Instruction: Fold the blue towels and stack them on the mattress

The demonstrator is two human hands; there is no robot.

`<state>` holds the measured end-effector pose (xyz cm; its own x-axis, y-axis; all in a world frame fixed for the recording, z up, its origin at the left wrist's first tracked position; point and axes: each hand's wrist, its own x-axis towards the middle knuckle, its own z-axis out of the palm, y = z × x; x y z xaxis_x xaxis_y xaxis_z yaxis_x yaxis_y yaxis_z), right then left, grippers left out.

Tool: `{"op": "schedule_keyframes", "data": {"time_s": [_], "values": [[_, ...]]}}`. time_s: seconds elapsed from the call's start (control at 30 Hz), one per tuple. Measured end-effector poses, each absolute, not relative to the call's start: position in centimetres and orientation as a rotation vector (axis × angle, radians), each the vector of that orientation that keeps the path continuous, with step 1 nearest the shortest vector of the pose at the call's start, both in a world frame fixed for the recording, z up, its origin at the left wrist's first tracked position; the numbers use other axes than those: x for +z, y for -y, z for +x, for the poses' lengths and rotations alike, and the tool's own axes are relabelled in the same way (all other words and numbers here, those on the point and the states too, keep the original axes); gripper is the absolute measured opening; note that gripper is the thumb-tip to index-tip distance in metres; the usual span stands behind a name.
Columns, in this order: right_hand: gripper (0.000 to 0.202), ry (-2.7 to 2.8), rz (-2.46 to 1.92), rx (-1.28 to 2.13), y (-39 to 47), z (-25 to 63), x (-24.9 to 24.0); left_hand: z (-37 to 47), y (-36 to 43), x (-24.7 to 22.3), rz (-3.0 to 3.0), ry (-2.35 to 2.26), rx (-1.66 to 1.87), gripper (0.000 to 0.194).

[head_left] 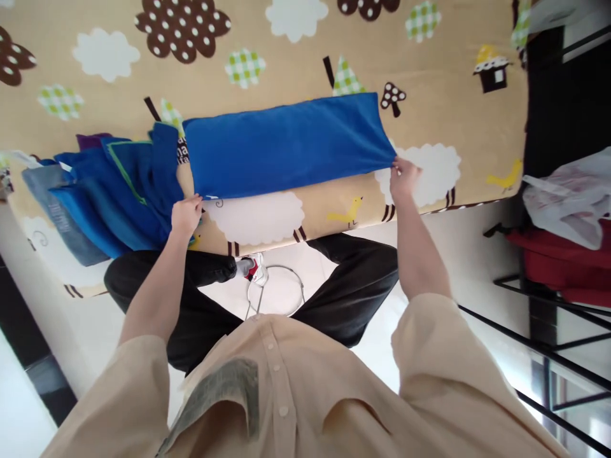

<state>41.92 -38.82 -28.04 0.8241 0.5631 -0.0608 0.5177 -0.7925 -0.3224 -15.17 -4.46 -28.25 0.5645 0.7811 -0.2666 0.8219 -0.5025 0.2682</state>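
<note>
A long blue towel (286,143) lies spread out sideways on the patterned bed cover (439,114). My left hand (186,215) pinches its near left corner, where a small white tag shows. At the near right corner, my right hand (405,177) grips the edge and draws the cloth to a point. To the left of the towel, close by my left hand, rests a heap of blue cloths (114,191), one with a green edge. A grey-blue cloth (67,216) sticks out at the heap's left side, and a bit of purple fabric shows behind it.
Below the bed's near edge are my black-trousered legs (353,286) and a round metal stool base (275,289). At the right stands a black metal rack (548,346), with a white plastic bag (568,197) on red fabric (558,264).
</note>
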Motion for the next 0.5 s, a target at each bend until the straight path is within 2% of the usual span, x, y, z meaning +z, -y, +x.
{"op": "schedule_keyframes", "data": {"time_s": [0.2,0.5], "values": [[0.041,0.775,-2.725,0.403,43.6,41.1,-31.6,-17.2,7.4,-30.5,2.278,-1.404,0.057,0.033],[0.045,0.861,-2.916,0.457,47.0,39.4,-30.3,-19.6,9.8,-30.8,2.429,-1.217,0.147,0.030]]}}
